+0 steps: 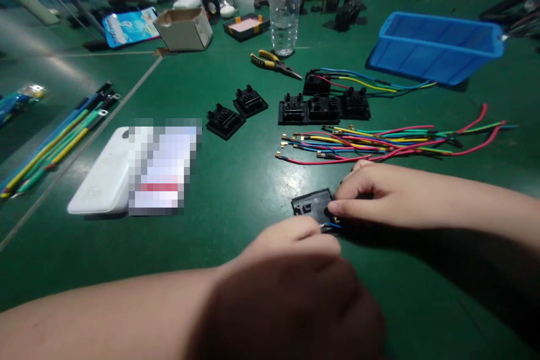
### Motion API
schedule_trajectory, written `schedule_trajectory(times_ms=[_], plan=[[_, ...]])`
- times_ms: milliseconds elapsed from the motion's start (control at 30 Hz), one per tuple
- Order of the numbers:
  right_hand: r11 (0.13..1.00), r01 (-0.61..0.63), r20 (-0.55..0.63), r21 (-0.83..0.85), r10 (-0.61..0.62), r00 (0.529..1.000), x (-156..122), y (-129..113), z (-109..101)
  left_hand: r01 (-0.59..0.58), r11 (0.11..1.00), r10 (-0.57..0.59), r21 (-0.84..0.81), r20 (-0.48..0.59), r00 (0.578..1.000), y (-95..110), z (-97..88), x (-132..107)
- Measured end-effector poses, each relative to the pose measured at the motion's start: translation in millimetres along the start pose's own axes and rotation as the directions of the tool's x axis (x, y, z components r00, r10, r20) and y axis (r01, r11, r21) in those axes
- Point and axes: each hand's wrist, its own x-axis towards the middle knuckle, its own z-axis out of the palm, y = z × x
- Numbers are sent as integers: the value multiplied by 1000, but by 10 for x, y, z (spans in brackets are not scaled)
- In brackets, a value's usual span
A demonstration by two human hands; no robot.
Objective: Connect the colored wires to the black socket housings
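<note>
Low in the middle of the head view, a black plastic housing [314, 205] lies on the green table with its flat side up. My right hand [367, 194] is closed on its right edge, thumb on top. A short bit of blue wire [335, 225] shows by the housing's near edge. My left hand [301, 259] is curled closed just in front of the housing; its fingertips and whatever they hold are hidden. Beyond my right hand lies a loose bundle of red, yellow, blue and green wires [379, 143] with brass-coloured terminals.
Several black housings [293, 109] sit behind the wires, one with wires attached. Yellow-handled pliers [274, 63], a water bottle [284, 11] and a blue bin [439, 48] stand farther back. Phone-like devices [107, 171] and bundled cables [63, 140] lie left. Two people sit opposite.
</note>
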Motion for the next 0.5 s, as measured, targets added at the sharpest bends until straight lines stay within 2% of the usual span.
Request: schedule_trajectory(times_ms=[100,167,233,367,500], plan=[[1000,-3,40,19,2,999,0,2,-17,66,979,-93,-195,-129,987,-268,-35,32],[999,4,43,34,-5,999,2,15,-18,101,963,-134,-252,-117,984,-385,-24,12],[999,8,32,49,-10,999,5,29,-13,88,966,-129,-242,-160,979,-461,0,-3],[998,8,-5,62,-8,1000,6,27,-7,110,950,-152,-292,-128,980,-498,39,-3],[999,1,24,45,-2,1000,-1,0,-24,167,977,-179,-131,-86,980,-440,68,-9]])
